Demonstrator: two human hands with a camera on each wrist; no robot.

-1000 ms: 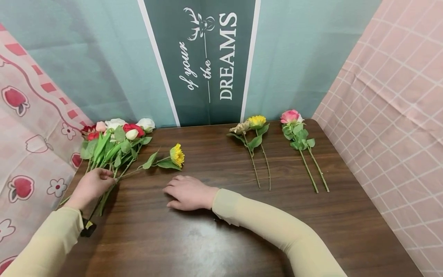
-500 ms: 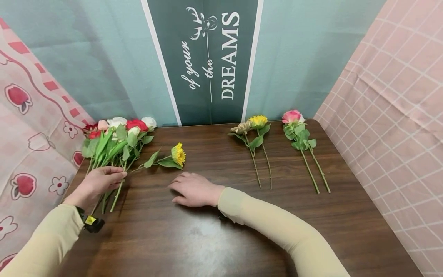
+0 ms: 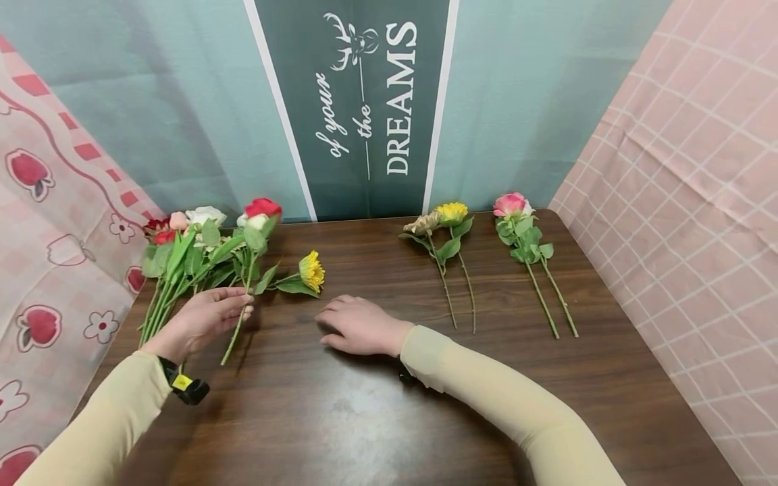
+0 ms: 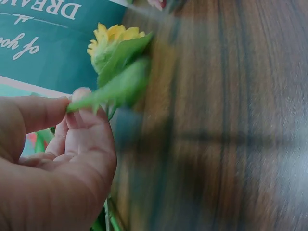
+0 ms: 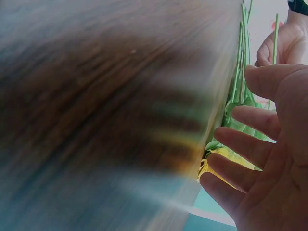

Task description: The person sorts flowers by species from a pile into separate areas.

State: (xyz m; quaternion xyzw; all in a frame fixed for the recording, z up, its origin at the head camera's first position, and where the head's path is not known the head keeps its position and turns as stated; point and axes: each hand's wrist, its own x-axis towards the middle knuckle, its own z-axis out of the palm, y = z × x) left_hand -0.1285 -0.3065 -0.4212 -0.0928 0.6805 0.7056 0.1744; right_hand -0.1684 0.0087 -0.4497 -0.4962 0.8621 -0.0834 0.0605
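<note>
My left hand [image 3: 209, 317] pinches the green stem of a red rose [image 3: 264, 207] between thumb and fingers. A pale bud [image 3: 256, 221] sits just below the red bloom, and the stem's lower end points down toward me. In the left wrist view the thumb and fingertips [image 4: 83, 96] meet at a green stem. Right beside the held rose lies a yellow flower [image 3: 312, 272] with green leaves. My right hand [image 3: 365, 327] is palm down over the middle of the table, holding nothing. Its fingers [image 5: 240, 144] are spread and fairly straight in the right wrist view.
A bunch of red, pink and white flowers [image 3: 203, 216] lies at the table's left. Toward the back right lie a yellow flower [image 3: 452, 213] and a beige one [image 3: 423, 223], then a pink rose [image 3: 510, 204] with a whitish bloom. Cloth hangs around the brown table [image 3: 340, 432].
My left hand has drawn the red rose rightward, apart from the bunch, and its bloom now stands higher. The right hand has slid a little to the right.
</note>
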